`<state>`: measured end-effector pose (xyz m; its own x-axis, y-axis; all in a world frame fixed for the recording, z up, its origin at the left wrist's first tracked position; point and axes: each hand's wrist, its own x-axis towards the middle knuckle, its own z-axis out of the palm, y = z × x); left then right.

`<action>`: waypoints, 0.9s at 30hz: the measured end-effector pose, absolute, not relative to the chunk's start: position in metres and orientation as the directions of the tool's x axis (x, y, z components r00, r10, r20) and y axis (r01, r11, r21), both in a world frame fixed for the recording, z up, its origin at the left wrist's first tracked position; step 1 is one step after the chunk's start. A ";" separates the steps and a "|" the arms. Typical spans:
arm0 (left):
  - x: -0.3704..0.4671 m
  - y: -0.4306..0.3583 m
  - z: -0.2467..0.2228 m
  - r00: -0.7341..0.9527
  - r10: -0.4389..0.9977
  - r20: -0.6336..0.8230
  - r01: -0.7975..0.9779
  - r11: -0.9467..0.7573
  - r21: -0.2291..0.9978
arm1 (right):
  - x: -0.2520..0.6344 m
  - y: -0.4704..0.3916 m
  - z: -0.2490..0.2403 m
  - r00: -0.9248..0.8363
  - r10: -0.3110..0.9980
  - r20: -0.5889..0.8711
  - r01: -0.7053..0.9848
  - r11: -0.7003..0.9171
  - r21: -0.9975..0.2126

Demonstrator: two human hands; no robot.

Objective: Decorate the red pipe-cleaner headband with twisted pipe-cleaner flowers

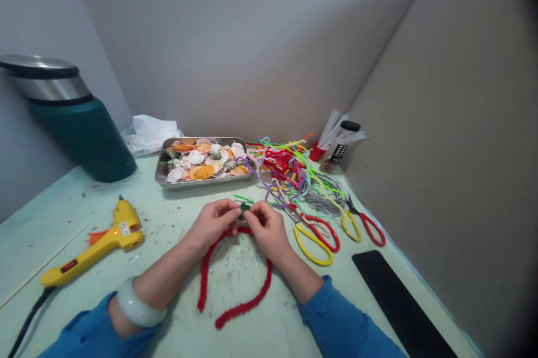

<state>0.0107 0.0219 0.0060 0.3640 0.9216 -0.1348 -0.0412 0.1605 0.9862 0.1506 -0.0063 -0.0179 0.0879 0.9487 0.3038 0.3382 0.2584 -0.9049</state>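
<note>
Between my fingertips is a small dark green fuzzy piece (244,209). My left hand (216,223) pinches it from the left and my right hand (265,226) pinches it from the right, the two hands nearly touching. A red fuzzy strip (264,291) curves in an open loop on the table beneath my hands, its two ends toward me; its top passes behind my fingers. A short bright green strip (244,199) lies just beyond my fingertips.
A yellow glue gun (98,243) and a green bottle (84,134) are at left. Behind my hands stands a metal tray (205,181) of shells. To the right are tangled colored strips (286,164), large scissors (313,243), smaller scissors (372,229) and a black bar (399,302).
</note>
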 end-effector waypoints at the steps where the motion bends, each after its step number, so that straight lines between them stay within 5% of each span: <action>1: 0.011 0.022 0.005 0.361 0.923 -0.137 -0.040 0.162 0.986 | 0.151 -0.007 -0.017 0.097 0.940 0.328 0.360 0.274 -0.892; 8: 0.011 0.025 0.000 0.339 0.932 -0.131 -0.007 0.142 0.990 | 0.155 -0.009 -0.014 0.020 0.787 0.617 0.523 0.518 -0.677; 27: 0.012 0.021 -0.009 0.318 0.946 -0.054 0.159 0.002 0.987 | 0.157 -0.009 -0.016 -0.136 0.764 0.631 0.796 0.463 -0.389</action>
